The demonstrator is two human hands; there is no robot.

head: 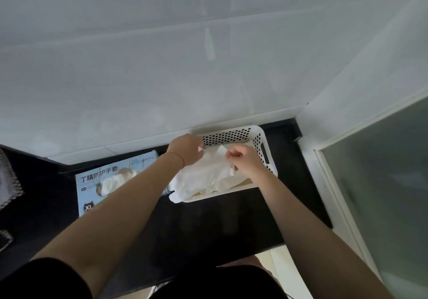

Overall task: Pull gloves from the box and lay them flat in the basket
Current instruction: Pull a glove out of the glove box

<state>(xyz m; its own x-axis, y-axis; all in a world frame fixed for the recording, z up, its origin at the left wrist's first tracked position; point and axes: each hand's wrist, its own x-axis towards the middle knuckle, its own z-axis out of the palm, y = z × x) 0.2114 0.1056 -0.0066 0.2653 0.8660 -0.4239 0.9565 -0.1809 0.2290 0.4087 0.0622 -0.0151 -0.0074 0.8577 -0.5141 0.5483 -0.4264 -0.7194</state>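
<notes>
A white perforated basket (pixel 264 145) stands on the black counter against the wall. A white glove (pixel 203 176) lies spread across it, its cuff hanging over the basket's near left rim. My left hand (pixel 186 149) pinches the glove's far edge at the left. My right hand (pixel 246 161) pinches the same edge at the right, over the basket. More white gloves lie underneath in the basket. The blue glove box (pixel 97 180) lies flat to the left of the basket, partly hidden by my left forearm, with a glove poking from its opening.
The black counter (pixel 208 224) runs along a white tiled wall. A white frame with frosted glass (pixel 382 183) closes off the right side. A grey cloth (pixel 8 178) lies at the far left edge.
</notes>
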